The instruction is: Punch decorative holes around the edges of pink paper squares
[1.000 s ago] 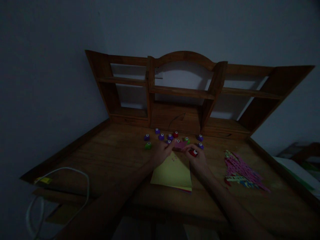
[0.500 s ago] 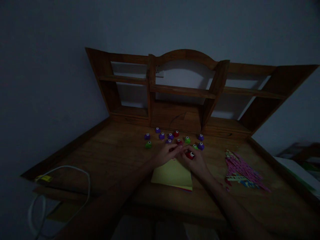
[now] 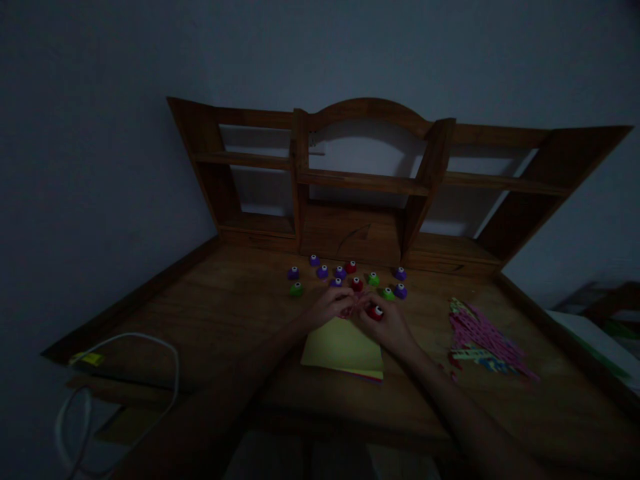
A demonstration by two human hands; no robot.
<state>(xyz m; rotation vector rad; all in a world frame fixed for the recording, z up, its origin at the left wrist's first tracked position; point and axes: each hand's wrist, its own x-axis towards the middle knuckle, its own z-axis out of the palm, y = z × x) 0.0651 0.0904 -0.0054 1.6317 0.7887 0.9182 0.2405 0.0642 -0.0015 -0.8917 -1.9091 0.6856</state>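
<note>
Pinching a thin pink paper slip (image 3: 357, 299), largely hidden by fingers, in the left hand (image 3: 330, 307), at the far edge of smooth, flat yellow paper sheets (image 3: 343, 348) at 6 o'clock. Clasping a squat, rounded red punch with a white top (image 3: 376, 312) in the right hand (image 3: 391, 325), short of domed purple punches (image 3: 323, 272) at 11 and level with a tangled heap of narrow pink strips (image 3: 483, 337) at 3.

I can read no lettering, label, brand, number or sign from here, neither on the yellow rectangular paper sheet (image 3: 343, 348) nor on the brown wooden shelf unit (image 3: 364, 181).
</note>
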